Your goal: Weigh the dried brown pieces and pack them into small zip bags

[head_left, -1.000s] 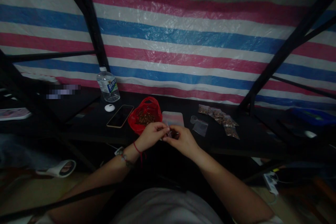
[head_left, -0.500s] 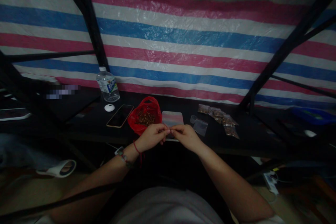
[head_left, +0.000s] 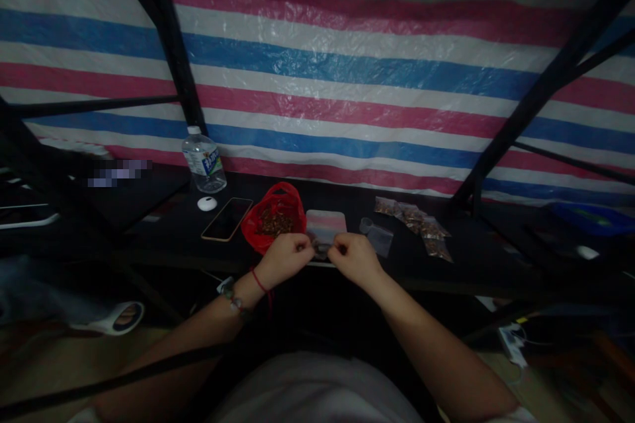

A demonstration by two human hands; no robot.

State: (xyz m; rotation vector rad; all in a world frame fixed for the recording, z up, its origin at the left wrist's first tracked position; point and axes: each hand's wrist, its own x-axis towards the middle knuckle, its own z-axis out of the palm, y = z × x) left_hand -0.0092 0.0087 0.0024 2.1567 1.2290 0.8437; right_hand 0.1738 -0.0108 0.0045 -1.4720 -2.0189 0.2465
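My left hand [head_left: 289, 256] and my right hand [head_left: 356, 258] are closed in pinches, a short gap apart. Between them stretches a small clear plastic bag [head_left: 321, 248], its edges gripped by the fingers; its contents are hard to make out. Just behind lies a flat pale tray-like plate [head_left: 326, 219], possibly a small scale. To the left of my left hand is an open red plastic bag [head_left: 252, 223] with brown dried pieces [head_left: 276, 221] inside. Beside my right hand lie a flat clear zip bag [head_left: 381, 240] and a small clear round cup [head_left: 366, 224].
Several filled small bags [head_left: 411, 217] lie at the right on the black table [head_left: 307, 188]. Leftward are a phone [head_left: 227, 219], a white mouse-like object [head_left: 207, 203] and a plastic bottle [head_left: 204, 162]. Black metal posts [head_left: 171, 46] frame the table, before a striped sheet [head_left: 347, 79].
My hands have gone from fingertips touching to slightly apart, with fingers curled in more. The clear bag now shows stretched between them.
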